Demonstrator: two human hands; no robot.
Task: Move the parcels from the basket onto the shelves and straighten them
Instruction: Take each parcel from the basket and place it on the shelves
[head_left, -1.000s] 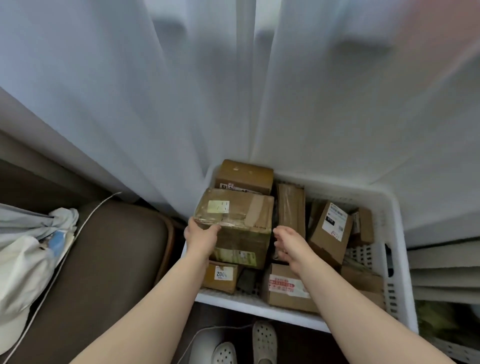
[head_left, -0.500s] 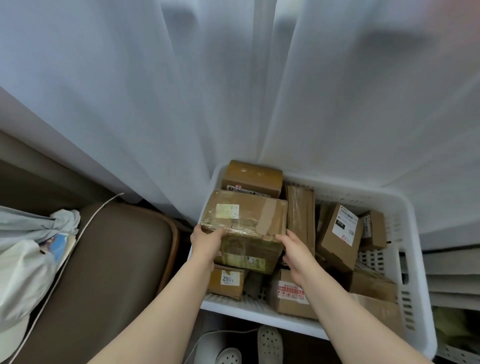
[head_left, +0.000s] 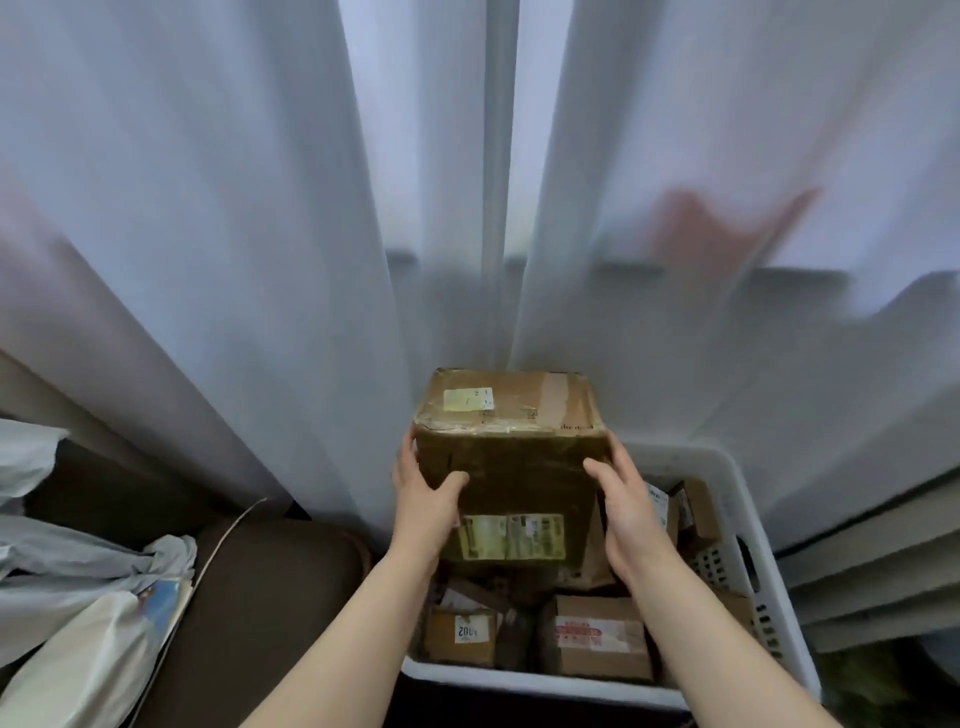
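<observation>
A large brown cardboard parcel (head_left: 519, 441), wrapped in tape with pale labels, is held up above the white plastic basket (head_left: 743, 525). My left hand (head_left: 423, 496) grips its left side, thumb across the front face. Gripping the right side is my right hand (head_left: 623, 506). Several smaller cardboard parcels stay in the basket, among them one marked "2002" (head_left: 460, 636) and one with a red-printed label (head_left: 597, 636). No shelf shows in the view.
White sheer curtains (head_left: 260, 234) hang right behind the basket. A brown cushioned seat (head_left: 260, 597) stands to the left with pale bags (head_left: 67, 597) on it. Grey slatted boards (head_left: 878, 561) lie to the right of the basket.
Both hands have lifted the large parcel up out of the basket, and it now hangs in front of the curtains. The view has tilted upward.
</observation>
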